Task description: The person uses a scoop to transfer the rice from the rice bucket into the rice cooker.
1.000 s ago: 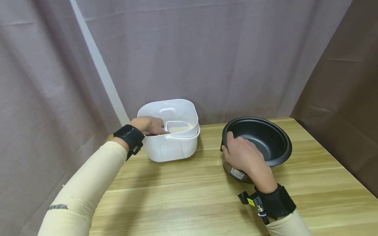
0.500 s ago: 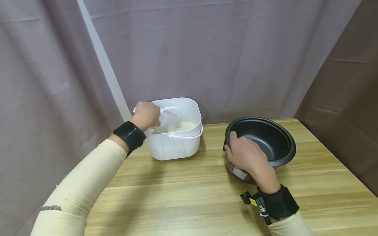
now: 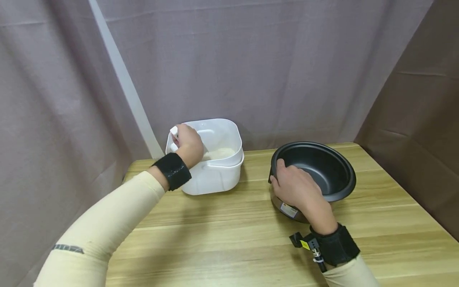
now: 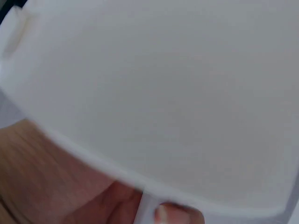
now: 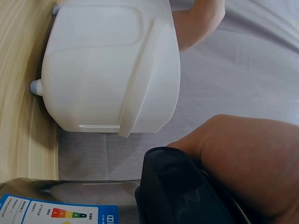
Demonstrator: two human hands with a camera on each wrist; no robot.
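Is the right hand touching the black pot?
Touching. In the head view the right hand grips the black pot at its near-left rim, thumb over the edge.

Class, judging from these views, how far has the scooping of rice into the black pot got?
Done: right hand grips the black pot's rim. In hand: left hand holds a white scoop inside the white container, above the rice. Left: the pot shows no rice.
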